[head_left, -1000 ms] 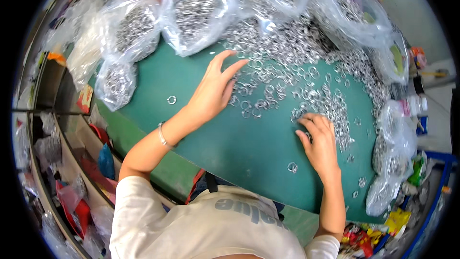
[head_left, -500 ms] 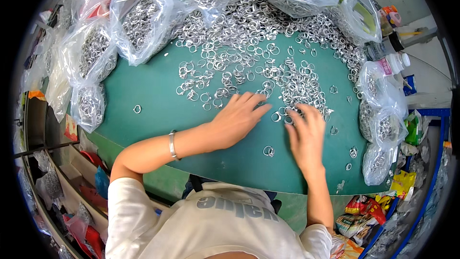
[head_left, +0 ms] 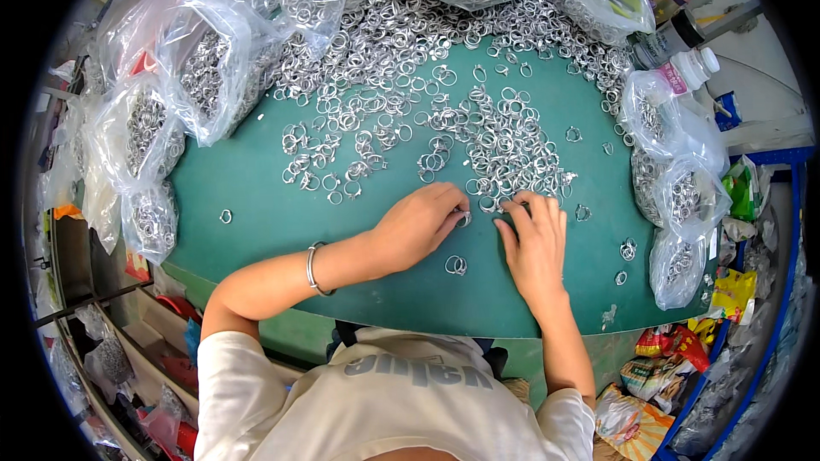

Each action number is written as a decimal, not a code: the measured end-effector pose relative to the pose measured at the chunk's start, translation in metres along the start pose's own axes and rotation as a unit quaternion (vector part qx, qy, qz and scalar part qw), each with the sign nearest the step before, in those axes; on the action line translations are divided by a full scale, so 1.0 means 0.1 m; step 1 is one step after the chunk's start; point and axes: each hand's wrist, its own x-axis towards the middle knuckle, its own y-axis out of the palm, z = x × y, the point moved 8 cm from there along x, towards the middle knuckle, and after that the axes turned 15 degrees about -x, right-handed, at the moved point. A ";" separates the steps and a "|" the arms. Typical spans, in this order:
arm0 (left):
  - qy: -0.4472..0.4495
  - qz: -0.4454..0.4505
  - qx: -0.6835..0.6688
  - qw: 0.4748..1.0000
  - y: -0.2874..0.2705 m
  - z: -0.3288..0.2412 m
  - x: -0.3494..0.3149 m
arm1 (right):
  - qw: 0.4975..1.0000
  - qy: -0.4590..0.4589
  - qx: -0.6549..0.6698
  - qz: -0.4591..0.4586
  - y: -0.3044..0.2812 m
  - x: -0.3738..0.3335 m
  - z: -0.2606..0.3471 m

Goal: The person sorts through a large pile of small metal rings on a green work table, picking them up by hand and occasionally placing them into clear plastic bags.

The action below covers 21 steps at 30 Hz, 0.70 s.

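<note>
My left hand (head_left: pixel 423 220) is closed in a pinch on a silver-coloured ring (head_left: pixel 464 219), part of which shows below its fingertips. Beside it, my right hand (head_left: pixel 536 243) rests at the near edge of a loose heap of rings (head_left: pixel 512 149). Its fingers are bent and its thumb stands apart from them; the fingertips touch rings there, and I see none clearly gripped. Two or so interlocked rings (head_left: pixel 456 265) lie on the green table (head_left: pixel 376 299) just in front of my hands. A looser cluster of rings (head_left: pixel 312 154) spreads to the left of the heap.
A thick bank of rings (head_left: pixel 384 30) covers the table's far side. Clear plastic bags of rings (head_left: pixel 205 77) line the left, and more bags (head_left: pixel 679 196) the right. A capped bottle (head_left: pixel 688 71) stands at the far right. Single rings (head_left: pixel 225 216) lie scattered.
My left hand has drawn its fingers together on a ring. My right hand's thumb and fingers have come nearer to each other at the heap's edge. The whole view has shifted slightly.
</note>
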 end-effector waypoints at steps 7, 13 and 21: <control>-0.061 -0.024 -0.052 0.997 0.00 -0.05 0.00 | 0.982 0.079 0.171 -0.010 -0.05 -0.10 -0.21; 0.025 0.025 0.163 0.986 0.26 -0.13 0.19 | 0.971 0.097 0.218 -0.017 -0.13 -0.06 -0.29; -0.276 0.012 -0.430 0.859 0.44 0.09 -0.10 | 0.856 0.167 0.486 0.063 0.10 -0.26 -0.14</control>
